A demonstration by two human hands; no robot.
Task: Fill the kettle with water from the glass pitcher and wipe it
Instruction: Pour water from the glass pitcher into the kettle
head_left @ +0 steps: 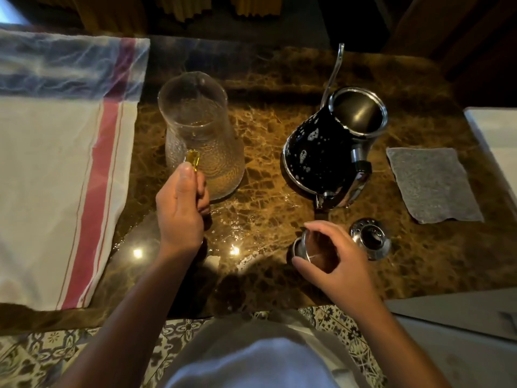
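A clear textured glass pitcher (201, 130) stands on the marble counter, left of centre, with a little water in it. My left hand (180, 208) is closed around its amber handle (193, 160). The black kettle (333, 144) with a steel rim and thin curved spout stands to the right, its top open and its side spotted with droplets. My right hand (333, 259) grips a round metal lid (303, 249) just above the counter, in front of the kettle. A grey wiping cloth (432, 183) lies flat to the kettle's right.
A perforated metal strainer piece (370, 242) lies right of my right hand. A white towel with a red stripe (64, 177) covers the counter's left side. Water is spilled on the marble (251, 219) between pitcher and kettle. A white surface (498, 133) borders the right edge.
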